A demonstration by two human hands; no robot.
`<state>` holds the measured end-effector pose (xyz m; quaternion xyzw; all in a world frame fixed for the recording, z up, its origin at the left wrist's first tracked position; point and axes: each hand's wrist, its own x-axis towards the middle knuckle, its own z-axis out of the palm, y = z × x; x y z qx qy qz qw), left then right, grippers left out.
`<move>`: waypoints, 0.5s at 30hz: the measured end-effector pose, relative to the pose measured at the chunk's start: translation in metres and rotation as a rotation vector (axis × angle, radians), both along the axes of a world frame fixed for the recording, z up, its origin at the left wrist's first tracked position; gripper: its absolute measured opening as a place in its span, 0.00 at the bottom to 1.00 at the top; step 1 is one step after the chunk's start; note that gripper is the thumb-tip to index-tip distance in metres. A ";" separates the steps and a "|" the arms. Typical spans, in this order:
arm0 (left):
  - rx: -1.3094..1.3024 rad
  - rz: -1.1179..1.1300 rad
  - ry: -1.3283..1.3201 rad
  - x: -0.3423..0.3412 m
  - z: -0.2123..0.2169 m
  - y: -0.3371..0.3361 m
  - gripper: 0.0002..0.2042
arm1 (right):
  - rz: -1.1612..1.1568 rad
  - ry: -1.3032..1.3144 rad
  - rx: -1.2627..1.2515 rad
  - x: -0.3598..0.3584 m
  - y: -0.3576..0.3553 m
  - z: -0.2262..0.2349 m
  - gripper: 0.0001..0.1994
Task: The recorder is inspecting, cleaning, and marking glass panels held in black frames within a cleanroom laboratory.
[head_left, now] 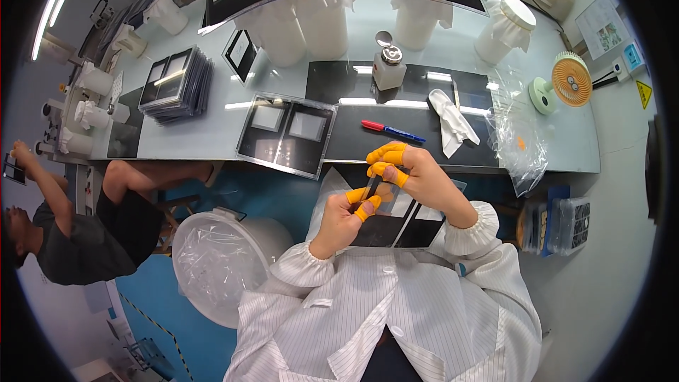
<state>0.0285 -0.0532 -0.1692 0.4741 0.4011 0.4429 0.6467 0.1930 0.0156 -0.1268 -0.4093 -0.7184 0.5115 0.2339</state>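
Observation:
My left hand (341, 223) and my right hand (426, 178) both wear orange finger cots. Between their fingertips they hold a small clear pane with a black edge (373, 185), tilted over my lap. The fingers of both hands are closed on its edges. Beneath it, on my lap, lies a flat black-and-clear tray (379, 233), partly covered by my hands. On the table just beyond are a red-and-blue marker pen (393, 131), a white cloth (451, 124) and a similar black tray (286, 134) with two windows.
A pump bottle (389, 71) with its lid up stands on the black mat. Crumpled clear plastic (520, 145) and an orange fan (569, 79) are at right. A tray stack (177, 85) stands at left. Left of me are a plastic-lined bin (265, 230) and a seated person (85, 237).

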 end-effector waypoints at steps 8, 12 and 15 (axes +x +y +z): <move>-0.032 -0.003 -0.009 -0.004 -0.004 -0.001 0.12 | -0.035 0.129 0.132 -0.001 -0.002 0.004 0.08; -0.001 0.027 -0.022 0.000 0.002 0.002 0.12 | -0.201 0.136 0.471 0.001 -0.002 -0.009 0.16; -0.068 0.015 -0.017 -0.002 0.000 0.003 0.12 | -0.234 0.046 0.948 -0.003 -0.001 -0.007 0.16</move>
